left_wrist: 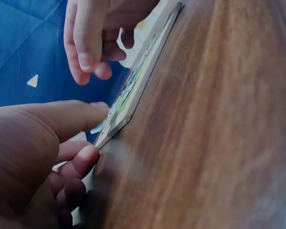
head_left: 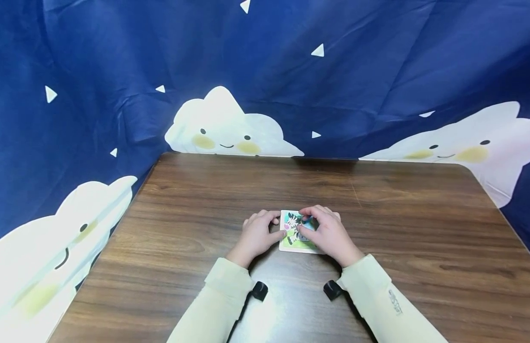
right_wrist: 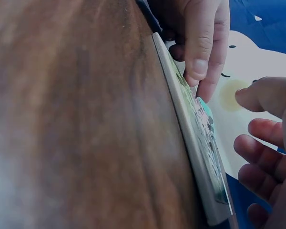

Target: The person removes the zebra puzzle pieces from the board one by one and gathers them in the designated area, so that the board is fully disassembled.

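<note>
Lying between the side edges of the bench (head_left: 419, 228), a zebra board (head_left: 294, 241) is pinched by the left hand (head_left: 257, 235); the right hand (head_left: 329, 234) hovers, fingers apart.

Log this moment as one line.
Surface: wooden table | Object: zebra picture board, flat | Left hand: at board's left edge | Right hand: over board's right side, empty

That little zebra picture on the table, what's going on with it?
A person is handling a flat zebra board, which lies on a brown wooden table. The left hand holds it at its left edge. The right hand hovers over the right part of the board, loosely curved and holding nothing.
</note>
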`<state>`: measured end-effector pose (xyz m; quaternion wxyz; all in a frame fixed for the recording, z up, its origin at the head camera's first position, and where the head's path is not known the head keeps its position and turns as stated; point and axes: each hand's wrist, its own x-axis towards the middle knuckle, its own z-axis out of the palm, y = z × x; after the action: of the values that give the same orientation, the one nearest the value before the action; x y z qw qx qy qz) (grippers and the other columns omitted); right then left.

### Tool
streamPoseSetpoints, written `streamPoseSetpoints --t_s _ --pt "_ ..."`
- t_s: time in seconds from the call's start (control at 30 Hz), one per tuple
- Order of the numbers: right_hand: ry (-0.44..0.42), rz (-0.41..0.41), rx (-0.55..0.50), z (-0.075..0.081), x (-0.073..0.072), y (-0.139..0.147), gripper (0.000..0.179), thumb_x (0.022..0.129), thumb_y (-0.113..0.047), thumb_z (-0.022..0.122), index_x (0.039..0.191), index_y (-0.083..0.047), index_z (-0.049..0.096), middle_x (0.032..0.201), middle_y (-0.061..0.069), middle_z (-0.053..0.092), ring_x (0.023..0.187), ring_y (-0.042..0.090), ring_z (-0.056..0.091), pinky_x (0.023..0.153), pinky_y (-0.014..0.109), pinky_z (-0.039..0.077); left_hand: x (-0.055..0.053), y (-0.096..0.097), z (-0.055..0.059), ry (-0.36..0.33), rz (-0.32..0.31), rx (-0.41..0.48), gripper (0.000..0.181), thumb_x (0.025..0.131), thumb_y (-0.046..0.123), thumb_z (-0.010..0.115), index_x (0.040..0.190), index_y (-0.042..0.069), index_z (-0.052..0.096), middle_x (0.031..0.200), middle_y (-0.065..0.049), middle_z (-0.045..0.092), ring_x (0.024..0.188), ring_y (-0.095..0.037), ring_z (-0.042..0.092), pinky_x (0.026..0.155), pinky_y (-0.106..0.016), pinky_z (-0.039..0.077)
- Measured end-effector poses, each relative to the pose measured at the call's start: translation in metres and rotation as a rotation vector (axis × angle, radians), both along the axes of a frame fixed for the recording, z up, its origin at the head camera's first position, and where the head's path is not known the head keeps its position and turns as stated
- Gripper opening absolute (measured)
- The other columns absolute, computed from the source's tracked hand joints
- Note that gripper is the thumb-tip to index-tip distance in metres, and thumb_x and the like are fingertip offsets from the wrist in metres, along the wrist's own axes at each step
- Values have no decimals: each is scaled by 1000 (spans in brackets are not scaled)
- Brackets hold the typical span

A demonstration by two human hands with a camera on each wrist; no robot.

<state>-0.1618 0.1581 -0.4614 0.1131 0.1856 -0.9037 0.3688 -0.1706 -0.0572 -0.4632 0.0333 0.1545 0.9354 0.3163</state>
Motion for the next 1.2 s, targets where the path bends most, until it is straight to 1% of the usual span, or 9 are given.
streamPoseSetpoints --t_s 0.13,0.33,0.53,0.73,0.9,1.2 --pt "-58 -6 7 1 -5 -3 31 83 -21 79 112 -10 71 93 -1 66 94 20 57 84 42 31 0 1 1 4 5 -20 55 85 32 75 135 12 63 101 6 61 100 -22 55 89 -43 37" --pt "-145 -25 77 1 -11 -8 32 83 -24 78 111 -10 72 88 -4 62 92 20 57 81 41 28 -1 2 -1 7 11 -55 55 84 32 76 134 13 63 99 7 59 96 -21 54 85 -41 37" --pt "-196 -34 116 0 -17 -11 33 83 -26 78 110 -9 71 86 -4 60 87 18 57 78 40 27 -1 2 2 -11 15 -61 56 82 31 76 134 15 63 99 8 59 96 -21 54 85 -41 37" --pt "-223 -41 133 1 -22 -13 33 83 -26 78 109 -8 71 82 -3 56 79 16 53 77 41 25 -4 4 2 -19 19 -71 56 80 32 76 132 16 63 98 8 59 95 -20 54 85 -41 38" --pt "-236 -39 152 1 -25 -14 30 83 -26 78 107 -8 72 81 -2 55 76 15 52 76 41 25 -5 5 1 -24 28 -71 55 79 33 77 130 16 64 98 9 59 95 -19 54 85 -41 38" --pt "-221 -35 154 -2 -28 -14 25 83 -25 78 103 -12 70 79 -4 54 73 13 51 76 41 25 -6 6 1 -11 37 -107 53 84 33 72 134 17 61 96 11 56 91 -17 51 82 -38 36"
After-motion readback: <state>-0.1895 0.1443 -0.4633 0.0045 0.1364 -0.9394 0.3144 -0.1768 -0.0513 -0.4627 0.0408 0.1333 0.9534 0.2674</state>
